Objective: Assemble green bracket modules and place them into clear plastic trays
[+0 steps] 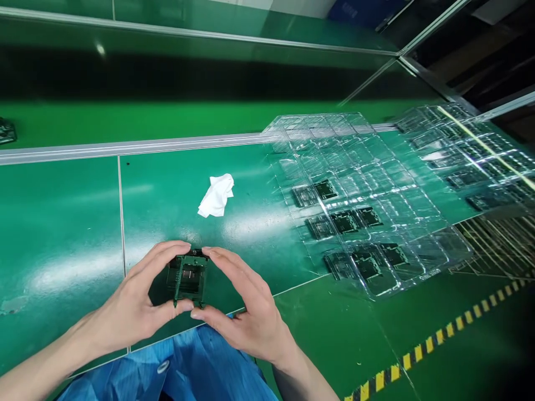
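A small green circuit board assembly (190, 278), open in its middle like a frame, is held between both hands near the front edge of the green table. My left hand (140, 295) grips its left side, with the thumb at the near edge and the fingers at the far edge. On the opposite side my right hand (248, 303) pinches the same two edges with thumb and fingertips. A crumpled white cloth or tissue (217, 195) lies on the table beyond the hands.
To the right, a clear plastic tray (413, 239) with several circuit boards (345, 221) in its compartments extends past the table's front edge. More clear trays (463, 145) with boards stand farther right. A metal rail (188, 146) runs along the table's back. Yellow-black tape (418, 353) marks the floor.
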The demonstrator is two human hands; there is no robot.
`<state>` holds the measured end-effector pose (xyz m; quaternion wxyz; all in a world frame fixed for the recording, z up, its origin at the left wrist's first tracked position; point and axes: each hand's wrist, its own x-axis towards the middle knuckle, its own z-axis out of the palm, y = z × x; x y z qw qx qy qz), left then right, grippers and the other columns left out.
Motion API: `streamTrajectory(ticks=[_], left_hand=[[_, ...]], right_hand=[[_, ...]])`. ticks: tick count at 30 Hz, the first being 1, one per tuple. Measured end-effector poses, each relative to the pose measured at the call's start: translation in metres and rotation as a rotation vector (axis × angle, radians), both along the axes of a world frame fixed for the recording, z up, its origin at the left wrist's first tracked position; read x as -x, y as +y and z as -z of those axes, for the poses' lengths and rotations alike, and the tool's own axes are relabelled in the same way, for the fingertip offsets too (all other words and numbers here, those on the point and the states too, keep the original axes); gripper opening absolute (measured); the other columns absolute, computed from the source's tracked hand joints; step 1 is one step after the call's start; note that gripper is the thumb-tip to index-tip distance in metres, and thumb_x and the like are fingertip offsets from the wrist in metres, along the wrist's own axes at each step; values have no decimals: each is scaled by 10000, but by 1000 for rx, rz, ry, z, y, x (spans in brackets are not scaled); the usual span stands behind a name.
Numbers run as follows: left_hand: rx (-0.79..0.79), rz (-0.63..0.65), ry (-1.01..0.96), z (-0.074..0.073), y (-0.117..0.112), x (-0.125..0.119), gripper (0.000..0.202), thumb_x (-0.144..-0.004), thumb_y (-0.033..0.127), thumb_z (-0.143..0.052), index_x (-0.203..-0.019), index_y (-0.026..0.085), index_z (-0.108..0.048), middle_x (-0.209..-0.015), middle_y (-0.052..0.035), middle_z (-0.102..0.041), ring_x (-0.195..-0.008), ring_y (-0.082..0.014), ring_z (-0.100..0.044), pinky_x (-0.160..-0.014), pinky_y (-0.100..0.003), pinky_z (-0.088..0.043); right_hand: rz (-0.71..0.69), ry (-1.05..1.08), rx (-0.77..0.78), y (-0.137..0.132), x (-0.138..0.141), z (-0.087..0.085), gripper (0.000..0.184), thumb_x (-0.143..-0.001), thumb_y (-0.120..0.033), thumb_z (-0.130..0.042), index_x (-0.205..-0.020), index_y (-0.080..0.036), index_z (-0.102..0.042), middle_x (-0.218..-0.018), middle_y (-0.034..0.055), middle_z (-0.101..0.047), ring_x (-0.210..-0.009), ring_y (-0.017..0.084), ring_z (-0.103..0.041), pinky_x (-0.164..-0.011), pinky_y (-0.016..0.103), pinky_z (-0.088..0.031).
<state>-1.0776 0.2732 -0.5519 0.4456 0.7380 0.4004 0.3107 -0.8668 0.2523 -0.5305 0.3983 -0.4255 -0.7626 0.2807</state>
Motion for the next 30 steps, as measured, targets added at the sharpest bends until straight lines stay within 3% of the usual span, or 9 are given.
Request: streamTrajectory(ticks=[13,30], left_hand=[[162,18,-102,4,-3,3,519,-881,419,-642,-1345,414,-409,-1362,38,-494,-1254,-112,-492,-1029,-135,-400],[152,-35,-127,8,-4,4,535,-864,328,-675,-1338,374,-432,-1369,-2,-511,-1256,-157,-510,-981,-177,-469]], right_hand=[[17,-17,-37,-4,4,-4,613,-827,-303,-728,-1352,-164,-444,-1234,140,-606,-1145,240,-591,-953,417,-555],[9,-23,36,-5,7,-4,641,-837,-349,-709,-1381,-187,-411,-1288,140,-569,-1188,250,-566,-989,432,-530]])
